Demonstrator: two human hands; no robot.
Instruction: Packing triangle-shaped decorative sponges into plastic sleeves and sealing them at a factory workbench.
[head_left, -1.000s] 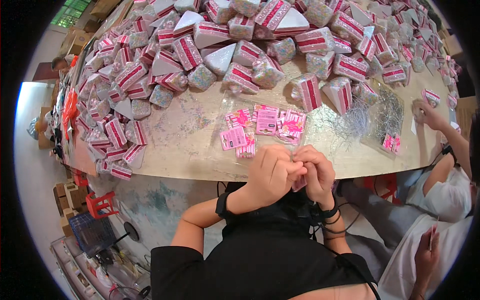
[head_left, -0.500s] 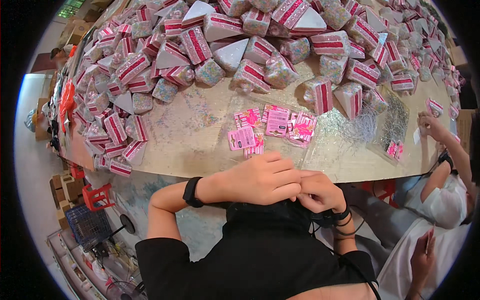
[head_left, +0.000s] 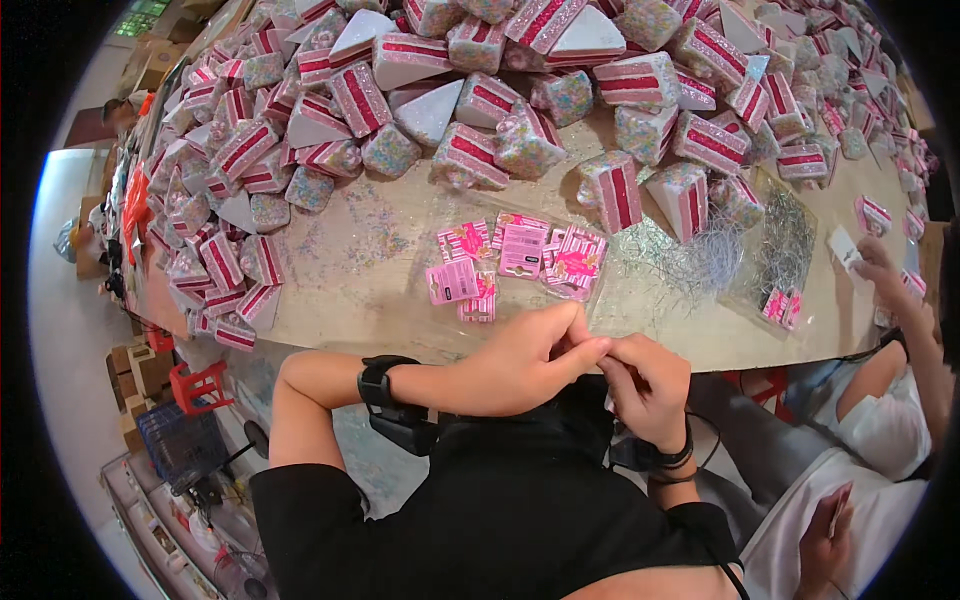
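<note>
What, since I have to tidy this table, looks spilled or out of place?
Pale coloured flecks lie scattered over the tabletop left of the pink cards, and a loose tangle of silvery strands spreads to their right. Both look odd because they seem strewn like spills; nothing looks clearly damaged.

We see cake slices (head_left: 362,98) far L to far R: white & pale pink w/ deep-pink stripes along the sides, silvery sparkle, some faces dotted w/ multicol. pastel specks. Nearer us, the label cards (head_left: 523,240) are solid pink w/ a small blk patch; the striped cards (head_left: 577,257) have pink/white stripes. Our table (head_left: 325,310) = lt. tan, sprinkled w/ pastel glitter (head_left: 370,235). To the R, tinsel (head_left: 710,255) = silver. Nearest us: blk shirt (head_left: 520,510), blk wristbands (head_left: 376,383). L: orange plastic (head_left: 135,205). Near L: red stool (head_left: 200,387), dk-blue crate (head_left: 185,450). Near R: co-worker's white top (head_left: 870,435).
</note>
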